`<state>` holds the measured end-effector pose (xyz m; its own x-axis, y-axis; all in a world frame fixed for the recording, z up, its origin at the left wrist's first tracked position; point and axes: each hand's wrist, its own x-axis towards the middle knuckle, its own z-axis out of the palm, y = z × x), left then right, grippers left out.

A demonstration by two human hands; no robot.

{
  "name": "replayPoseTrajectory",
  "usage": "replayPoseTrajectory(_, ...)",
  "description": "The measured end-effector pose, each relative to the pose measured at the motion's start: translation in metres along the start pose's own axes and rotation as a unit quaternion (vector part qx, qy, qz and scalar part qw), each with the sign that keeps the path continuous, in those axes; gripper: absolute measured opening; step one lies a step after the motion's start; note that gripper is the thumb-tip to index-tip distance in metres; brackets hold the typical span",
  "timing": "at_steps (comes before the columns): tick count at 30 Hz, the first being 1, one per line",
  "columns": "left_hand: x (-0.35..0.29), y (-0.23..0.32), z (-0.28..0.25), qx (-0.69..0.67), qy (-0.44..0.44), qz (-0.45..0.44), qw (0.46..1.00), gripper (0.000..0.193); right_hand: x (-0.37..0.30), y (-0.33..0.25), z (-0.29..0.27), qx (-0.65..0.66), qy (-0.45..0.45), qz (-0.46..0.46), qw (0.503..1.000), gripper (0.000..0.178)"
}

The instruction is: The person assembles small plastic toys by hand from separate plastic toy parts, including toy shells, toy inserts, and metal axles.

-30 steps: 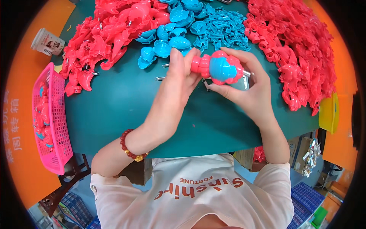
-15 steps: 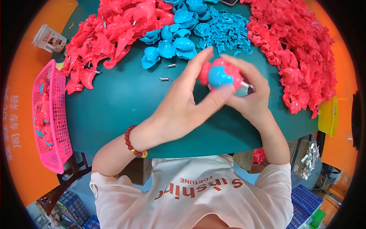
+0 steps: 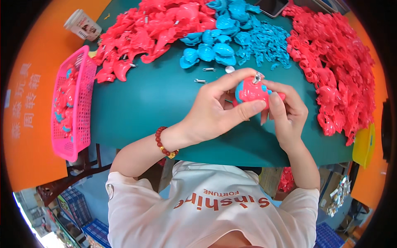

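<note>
Over the green table, my left hand (image 3: 223, 105) is closed around a red and blue plastic toy (image 3: 251, 91), thumb along its near side. My right hand (image 3: 289, 109) pinches the toy's right end, where small blue bits show. A metal spring (image 3: 257, 77) sticks up from the red top. Just beyond my left hand lie two loose springs (image 3: 201, 81) and a small white disc (image 3: 230, 69). Farther off are blue rounded shells (image 3: 206, 51) and a heap of small blue parts (image 3: 266, 45). My fingers hide the toy's underside.
Red plastic parts (image 3: 165, 22) are heaped at the far left, with another large red pile (image 3: 343, 70) at the right. A pink basket (image 3: 85, 111) of red and blue pieces stands left. A paper cup (image 3: 84, 25), a phone (image 3: 273, 5) and a yellow bin (image 3: 364, 144) sit around the edges.
The toy has been turned, so its red side faces up and the spring points upward instead of to the right. Both hands have changed their hold. The whole view has shifted.
</note>
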<state>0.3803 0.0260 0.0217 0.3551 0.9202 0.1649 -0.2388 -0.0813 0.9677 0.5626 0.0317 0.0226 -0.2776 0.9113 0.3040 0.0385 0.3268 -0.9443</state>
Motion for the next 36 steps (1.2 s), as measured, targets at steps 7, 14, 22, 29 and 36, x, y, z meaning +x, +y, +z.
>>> replayPoseTrajectory(7,-0.041,0.059,-0.069,0.539,0.218,0.157,0.798,0.039,0.005,0.004,-0.002,-0.003,-0.053,-0.004,0.999,0.032)
replayPoseTrajectory(14,-0.169,0.158,-0.264,0.873,0.405,-0.079,0.261,0.043,0.019,0.000,-0.008,-0.051,0.001,0.041,0.998,0.027)
replayPoseTrajectory(22,-0.151,0.169,-0.258,0.866,0.396,-0.066,0.298,0.040,0.021,0.005,-0.009,-0.090,-0.025,0.052,0.994,0.022)
replayPoseTrajectory(29,-0.061,0.060,-0.154,0.845,0.111,-0.035,0.522,0.034,0.017,0.014,-0.009,-0.178,-0.064,-0.019,0.982,0.020)
replayPoseTrajectory(36,-0.035,0.084,-0.034,0.651,-0.144,0.077,0.742,0.020,0.016,0.020,-0.006,-0.197,-0.068,0.013,0.978,0.033)
